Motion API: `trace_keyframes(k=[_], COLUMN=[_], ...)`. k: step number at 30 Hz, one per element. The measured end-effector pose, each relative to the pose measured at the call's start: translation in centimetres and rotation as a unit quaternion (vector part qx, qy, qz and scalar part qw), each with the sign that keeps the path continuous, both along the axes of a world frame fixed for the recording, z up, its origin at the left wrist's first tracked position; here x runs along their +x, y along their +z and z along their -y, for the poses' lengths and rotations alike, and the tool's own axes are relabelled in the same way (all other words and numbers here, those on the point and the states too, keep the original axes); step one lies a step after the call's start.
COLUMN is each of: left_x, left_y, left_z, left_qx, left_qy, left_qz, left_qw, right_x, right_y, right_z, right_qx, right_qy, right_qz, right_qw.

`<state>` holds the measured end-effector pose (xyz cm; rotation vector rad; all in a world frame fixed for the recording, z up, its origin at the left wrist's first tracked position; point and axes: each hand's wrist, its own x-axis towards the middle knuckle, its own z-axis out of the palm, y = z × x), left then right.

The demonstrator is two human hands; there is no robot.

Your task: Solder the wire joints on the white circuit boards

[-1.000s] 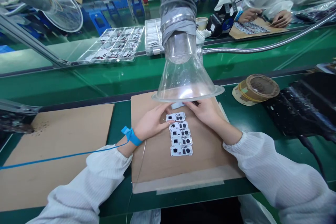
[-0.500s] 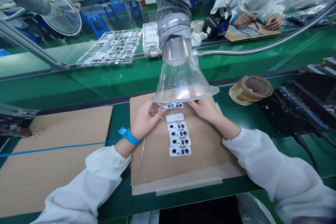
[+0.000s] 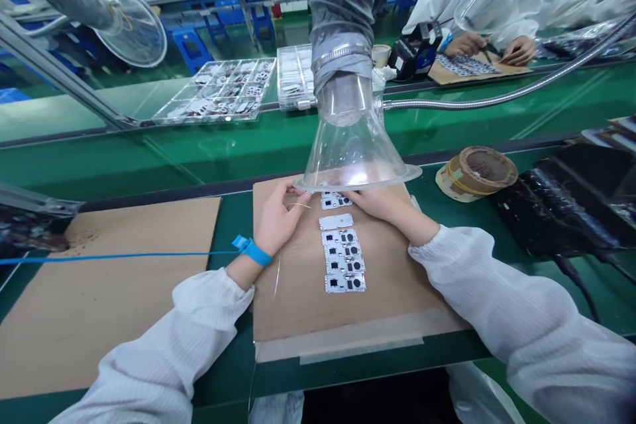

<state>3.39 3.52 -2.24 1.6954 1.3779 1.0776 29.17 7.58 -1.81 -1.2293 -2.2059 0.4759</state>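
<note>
Left hand (image 3: 281, 215) and right hand (image 3: 380, 202), palms down, forearms converging forward.

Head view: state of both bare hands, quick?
Left hand: closed, pinching thin silvery wire.
Right hand: fingers at white circuit board with black chips; grip can't be told.

Seen from the middle of the cardboard sheet (image 3: 397, 291), the left hand (image 3: 275, 222) pinches a thin wire (image 3: 302, 205) at ten o'clock. The right hand (image 3: 377, 203) is at one, fingers beside the far circuit boards (image 3: 336, 201) at twelve, partly behind a clear hood (image 3: 355, 159). A tape roll (image 3: 460, 179) stands at two.
</note>
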Motion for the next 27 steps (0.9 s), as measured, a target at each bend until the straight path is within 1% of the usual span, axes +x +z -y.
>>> trace_keyframes(k=[3,5,7,9,11,14,16,19,21,23,25,27], left_x=[0.0,0.0,0.0,0.0,0.0,0.2,0.7,2.0,2.9,3.6,3.9,4.0], left_y=[-0.1,-0.2,-0.3,-0.2,0.0,0.4,0.5,0.4,0.2,0.1,-0.1,-0.2], left_z=[-0.1,-0.2,-0.2,-0.2,-0.3,-1.0,-2.1,-3.9,-4.9,-5.5,-5.7,-5.7], left_qx=[0.003,0.008,0.015,0.017,0.009,0.013,0.054,0.127,0.145,0.146,0.146,0.149], left_qy=[-0.005,-0.007,-0.006,-0.010,-0.026,-0.054,-0.068,-0.082,-0.089,-0.094,-0.089,-0.083], left_qz=[-0.003,-0.007,-0.014,-0.022,-0.032,-0.066,-0.107,-0.182,-0.235,-0.275,-0.294,-0.300], left_qw=[1.000,1.000,1.000,1.000,0.999,0.996,0.990,0.972,0.957,0.946,0.940,0.939], right_x=[0.5,1.0,1.3,1.5,1.5,1.4,1.4,1.5,1.7,1.8,1.8,1.8], right_y=[0.5,1.0,1.3,1.2,0.8,0.2,-0.1,-0.3,-0.4,-0.6,-0.7,-0.8], right_z=[1.1,2.6,4.2,5.6,6.3,6.2,5.8,5.5,5.6,5.7,5.8,5.8], right_qx=[-0.006,-0.010,-0.024,-0.034,-0.038,-0.060,-0.068,-0.063,-0.050,-0.030,-0.018,-0.020], right_qy=[0.005,0.007,0.026,0.050,0.057,0.059,0.068,0.085,0.095,0.103,0.106,0.101], right_qz=[0.004,0.012,0.022,0.037,0.041,0.001,-0.035,-0.062,-0.052,-0.029,-0.011,-0.024], right_qw=[1.000,1.000,0.999,0.998,0.997,0.996,0.995,0.992,0.993,0.994,0.994,0.994])
